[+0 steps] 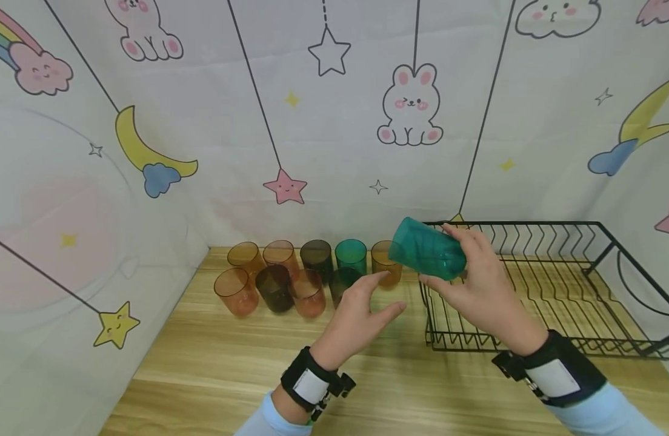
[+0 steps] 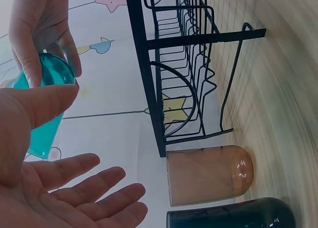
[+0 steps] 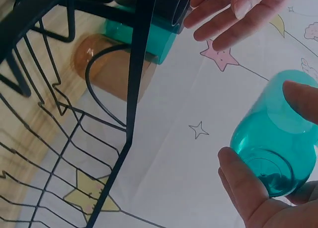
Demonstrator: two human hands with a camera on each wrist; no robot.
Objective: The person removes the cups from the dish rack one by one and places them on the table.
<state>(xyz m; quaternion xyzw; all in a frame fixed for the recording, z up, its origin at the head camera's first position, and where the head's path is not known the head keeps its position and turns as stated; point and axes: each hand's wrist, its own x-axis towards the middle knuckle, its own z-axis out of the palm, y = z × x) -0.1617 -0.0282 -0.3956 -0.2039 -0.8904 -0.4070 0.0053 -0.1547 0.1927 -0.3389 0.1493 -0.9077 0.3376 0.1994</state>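
Note:
A translucent teal cup is tilted on its side in the air, its mouth toward the left. My right hand grips it near the base, over the left end of the black wire dish rack. The right wrist view shows thumb and fingers round the cup's base. My left hand hangs to the left of that cup with fingers spread and holds nothing. Behind it stands a dark green cup, partly hidden by the hand. An amber cup stands near the rack.
Two rows of upright translucent cups stand along the back left of the wooden table, among them an orange cup, a dark brown cup and a teal cup. A printed white cloth hangs behind and at the sides.

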